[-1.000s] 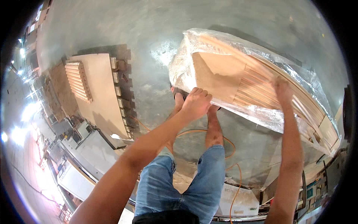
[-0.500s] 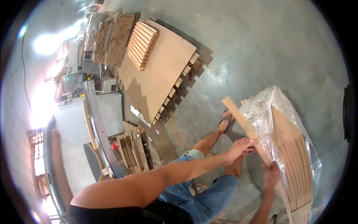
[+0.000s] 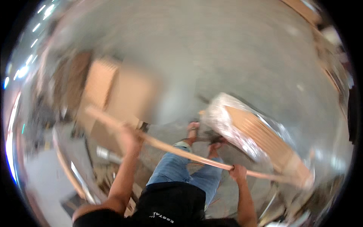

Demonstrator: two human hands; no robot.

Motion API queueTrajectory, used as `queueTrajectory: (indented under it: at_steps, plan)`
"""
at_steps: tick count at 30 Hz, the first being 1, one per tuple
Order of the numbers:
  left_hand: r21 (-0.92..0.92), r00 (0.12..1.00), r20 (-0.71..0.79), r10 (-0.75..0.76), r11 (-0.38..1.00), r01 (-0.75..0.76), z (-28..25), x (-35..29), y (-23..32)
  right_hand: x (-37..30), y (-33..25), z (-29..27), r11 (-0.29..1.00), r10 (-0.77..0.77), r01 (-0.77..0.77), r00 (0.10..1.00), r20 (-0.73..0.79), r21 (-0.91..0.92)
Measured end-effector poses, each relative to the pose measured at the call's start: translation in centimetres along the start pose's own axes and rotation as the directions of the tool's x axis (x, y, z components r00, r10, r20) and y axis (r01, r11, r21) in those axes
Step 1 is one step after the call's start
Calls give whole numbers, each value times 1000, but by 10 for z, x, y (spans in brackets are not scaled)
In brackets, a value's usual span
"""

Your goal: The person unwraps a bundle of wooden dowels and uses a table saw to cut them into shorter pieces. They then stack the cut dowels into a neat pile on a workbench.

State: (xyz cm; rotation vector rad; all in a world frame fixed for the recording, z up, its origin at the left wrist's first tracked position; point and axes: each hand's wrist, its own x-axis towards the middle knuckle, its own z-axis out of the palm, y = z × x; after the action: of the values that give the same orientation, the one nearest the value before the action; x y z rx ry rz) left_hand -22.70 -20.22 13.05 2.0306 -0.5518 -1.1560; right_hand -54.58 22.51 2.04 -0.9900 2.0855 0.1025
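Note:
A long, thin wooden strip stretches across the front of my body, its left end farther forward than its right. My left hand is closed round it toward the left end, a little blurred by motion. My right hand grips it farther right, beyond my knees. Past that hand, the strip's right end overlaps the near end of a wrapped stack; whether they touch I cannot tell. That stack holds several similar wooden strips side by side, with clear plastic wrap pulled open around them.
Ahead on the left, a flat brown board carries a stack of wooden pieces. A pale machine or bench with a curved edge stands at the near left. Blurred brown panels lie at the far right.
My view has turned toward the right. The strip has swung from beside the wrapped stack to across my body, and my hands have moved farther apart along it.

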Motion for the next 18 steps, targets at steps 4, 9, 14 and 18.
queueTrajectory:
  at_steps: [4,9,14,18]
  plan:
    - [-120,997,-38,66,990,-70,-78,95,69,-52,39,-39,976,208,-192,959,194,-98]
    - [561,836,-390,387,819,-117,-77,172,128,-61,-54,-38,996,85,-83,991,-102,25]
    - [746,507,425,750,27,-665,-6,179,135,-61,-154,-51,997,69,-51,932,-356,60]
    - [181,189,977,103,83,-980,52,44,110,-74,-198,-93,996,90,-64,783,-616,64]
